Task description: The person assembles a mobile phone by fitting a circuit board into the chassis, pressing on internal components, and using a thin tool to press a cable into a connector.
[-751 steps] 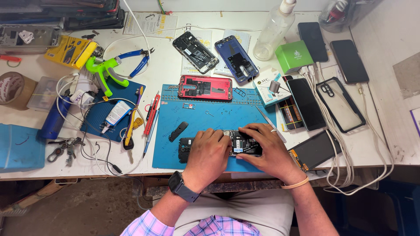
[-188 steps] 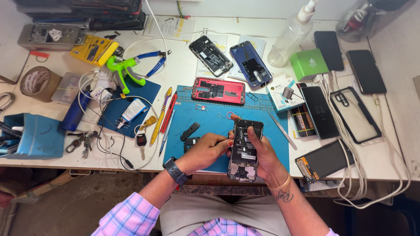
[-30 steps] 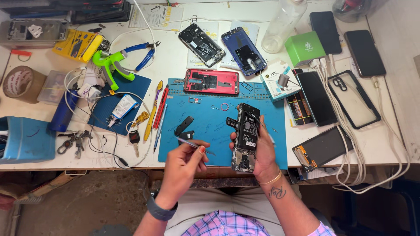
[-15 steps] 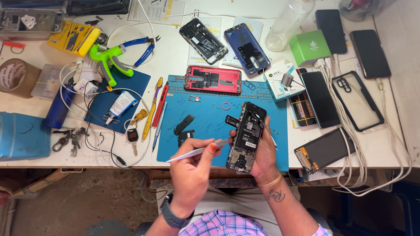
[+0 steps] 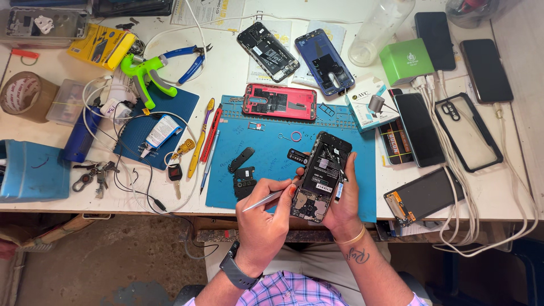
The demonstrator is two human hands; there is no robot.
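My left hand (image 5: 272, 218) holds tweezers (image 5: 266, 198) left of the opened phone (image 5: 320, 175) in my right hand (image 5: 345, 201), over the mat's (image 5: 266, 170) near edge.

Far right, a green cube box (image 5: 406, 61) sits beside a white charger box (image 5: 371, 105). Dark phone screens (image 5: 419, 129) lie right; a yellow package (image 5: 102, 46) lies far left.

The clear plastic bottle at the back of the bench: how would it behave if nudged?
The clear plastic bottle looks empty, so probably light. It seems to lie tilted on its side, so its round body may roll toward the green box. Its thin wall would likely flex.
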